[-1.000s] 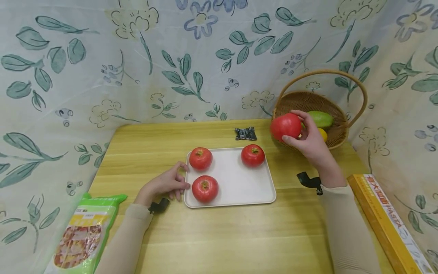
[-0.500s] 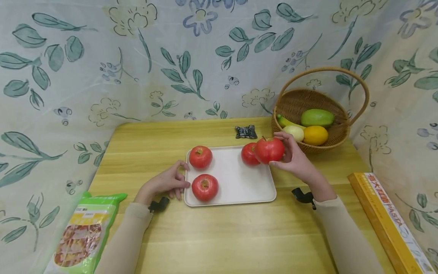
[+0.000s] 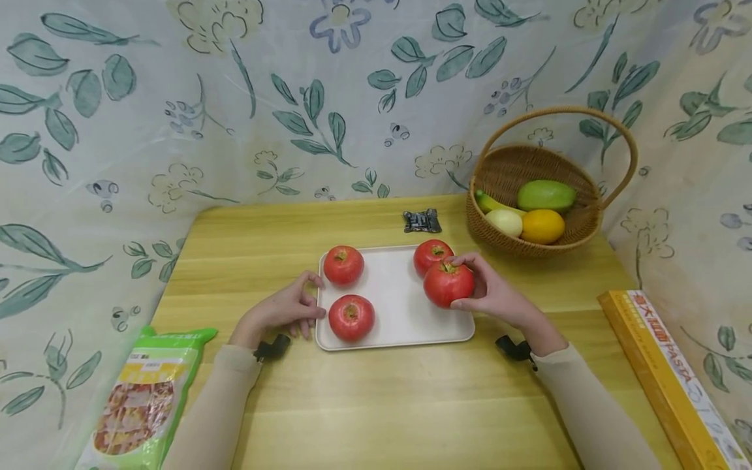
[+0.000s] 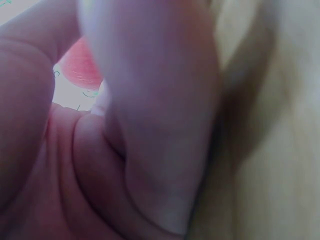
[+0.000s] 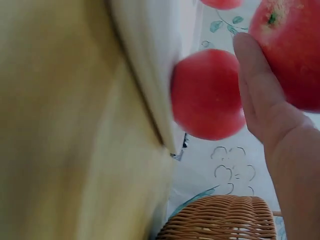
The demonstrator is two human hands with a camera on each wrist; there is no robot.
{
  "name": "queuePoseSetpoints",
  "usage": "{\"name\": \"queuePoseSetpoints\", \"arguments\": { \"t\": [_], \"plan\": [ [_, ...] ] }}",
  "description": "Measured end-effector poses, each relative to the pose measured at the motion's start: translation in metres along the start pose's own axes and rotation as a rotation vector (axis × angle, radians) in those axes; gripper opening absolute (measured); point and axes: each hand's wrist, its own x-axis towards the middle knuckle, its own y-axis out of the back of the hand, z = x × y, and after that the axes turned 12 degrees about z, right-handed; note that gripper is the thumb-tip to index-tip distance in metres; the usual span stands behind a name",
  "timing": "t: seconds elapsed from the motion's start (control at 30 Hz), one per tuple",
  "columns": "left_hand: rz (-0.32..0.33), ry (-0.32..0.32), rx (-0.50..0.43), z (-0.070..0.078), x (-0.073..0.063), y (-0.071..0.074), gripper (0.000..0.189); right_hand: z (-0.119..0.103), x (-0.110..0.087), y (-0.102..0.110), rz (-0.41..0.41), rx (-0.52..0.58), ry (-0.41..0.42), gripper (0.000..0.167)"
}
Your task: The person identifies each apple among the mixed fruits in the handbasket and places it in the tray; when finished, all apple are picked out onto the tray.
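Observation:
My right hand point(image 3: 493, 294) grips a red apple point(image 3: 448, 286) over the right side of a white rectangular tray point(image 3: 405, 320). In the right wrist view, a finger lies along this apple point(image 5: 295, 55), whose stem end faces up. Another apple point(image 3: 431, 254) sits just behind it at the tray's back right corner. Two more apples stand along the tray's left side, one at the back point(image 3: 343, 266) and one in front point(image 3: 352, 318). My left hand point(image 3: 284, 308) rests at the tray's left edge, index and thumb tips at the rim, fingers loosely bent.
A wicker basket point(image 3: 517, 245) with a tall handle stands at the back right, holding several fruits. A small black wrapped packet point(image 3: 422, 220) lies behind the tray. A green food bag point(image 3: 138, 405) lies at left, a yellow pasta box point(image 3: 670, 378) at right.
My right hand has carried the apple from in front of the basket leftward and toward me, over the tray's right side. The left hand has stayed at the tray's edge.

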Motion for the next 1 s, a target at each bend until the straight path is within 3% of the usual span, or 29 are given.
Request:
{"name": "queuePoseSetpoints", "arguments": {
  "t": [0.17,0.37,0.53,0.7,0.83,1.0],
  "plan": [
    [0.008,-0.007,0.006,0.000,-0.003,0.001,0.067,0.006,-0.007,-0.004,-0.081,-0.055,-0.013,0.069],
    [0.015,0.004,-0.001,-0.001,-0.005,0.000,0.068,0.012,-0.011,-0.006,-0.120,-0.131,-0.005,0.066],
    [0.019,0.014,-0.013,-0.004,-0.006,-0.001,0.068,0.017,-0.011,-0.008,-0.164,-0.154,-0.057,0.065],
    [0.027,0.007,-0.004,-0.006,-0.009,-0.001,0.067,0.020,-0.009,-0.009,-0.194,-0.193,-0.027,0.065],
    [0.022,0.005,-0.002,-0.005,-0.009,-0.003,0.067,0.021,-0.011,-0.009,-0.207,-0.276,-0.002,0.078],
    [0.020,-0.003,0.005,-0.006,-0.006,-0.003,0.066,0.020,-0.012,-0.009,-0.212,-0.336,-0.039,0.098]
  ]
}}
